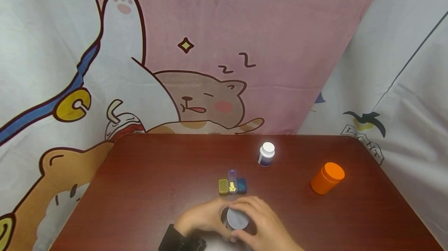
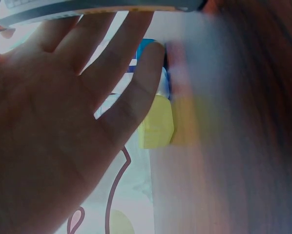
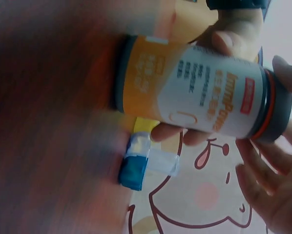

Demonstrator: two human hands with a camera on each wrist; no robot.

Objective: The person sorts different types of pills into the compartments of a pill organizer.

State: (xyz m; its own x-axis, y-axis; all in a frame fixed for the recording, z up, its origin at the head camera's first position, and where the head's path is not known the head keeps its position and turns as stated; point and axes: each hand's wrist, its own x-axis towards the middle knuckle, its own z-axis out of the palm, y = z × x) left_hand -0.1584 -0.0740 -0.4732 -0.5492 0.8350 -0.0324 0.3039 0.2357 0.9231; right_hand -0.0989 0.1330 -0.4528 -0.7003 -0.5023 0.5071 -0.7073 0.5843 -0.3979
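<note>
A supplement bottle (image 3: 195,92) with an orange and white label and a dark grey cap (image 1: 237,218) stands at the table's near edge. My left hand (image 1: 204,218) holds its body from the left, the thumb on the label in the right wrist view. From the right, my right hand (image 1: 264,222) grips around the cap, thumb and fingers on opposite sides. Just beyond the hands lies a small pill box with a yellow compartment (image 1: 223,186), a blue compartment (image 1: 242,185) and a clear purplish one between them, its lid (image 1: 232,174) up, with yellow pills (image 1: 232,187) inside.
Farther back stands a white-capped bottle (image 1: 266,153) with a dark label. An orange jar (image 1: 327,178) is to the right on the brown table (image 1: 157,173). A cartoon-printed cloth (image 1: 280,48) hangs behind the table.
</note>
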